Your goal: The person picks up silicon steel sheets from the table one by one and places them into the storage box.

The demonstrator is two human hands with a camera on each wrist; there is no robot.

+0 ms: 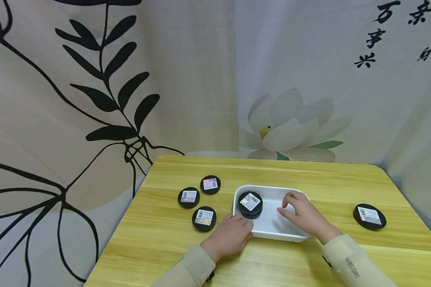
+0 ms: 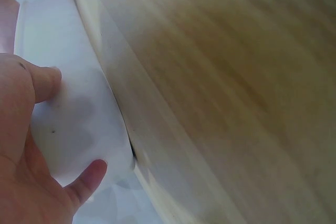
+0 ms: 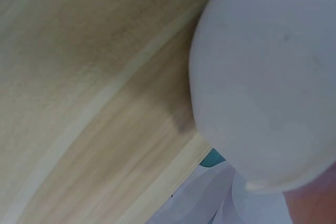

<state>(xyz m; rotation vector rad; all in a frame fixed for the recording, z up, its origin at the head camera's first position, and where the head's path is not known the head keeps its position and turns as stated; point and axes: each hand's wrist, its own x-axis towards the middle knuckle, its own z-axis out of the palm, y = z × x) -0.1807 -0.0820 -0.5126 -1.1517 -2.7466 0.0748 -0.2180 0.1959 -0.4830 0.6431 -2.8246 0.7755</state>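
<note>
A white rectangular tray (image 1: 276, 235) lies on the table. Inside its left end sit black round discs (image 1: 250, 204), one on top of another, the upper one bearing a white label. My left hand (image 1: 233, 235) grips the tray's near left corner; in the left wrist view its thumb (image 2: 48, 83) lies against the outer wall (image 2: 73, 119). Over the tray's right half hovers my right hand (image 1: 303, 213), fingers bent and thumb apart from them, holding nothing. In the right wrist view the tray's outside (image 3: 262, 77) blocks most of that hand.
Left of the tray, three labelled black discs lie on the wooden table (image 1: 147, 247): a far one (image 1: 210, 184), a left one (image 1: 188, 197) and a near one (image 1: 204, 219). Another disc (image 1: 369, 217) lies far right. A printed curtain (image 1: 194, 79) hangs behind the table.
</note>
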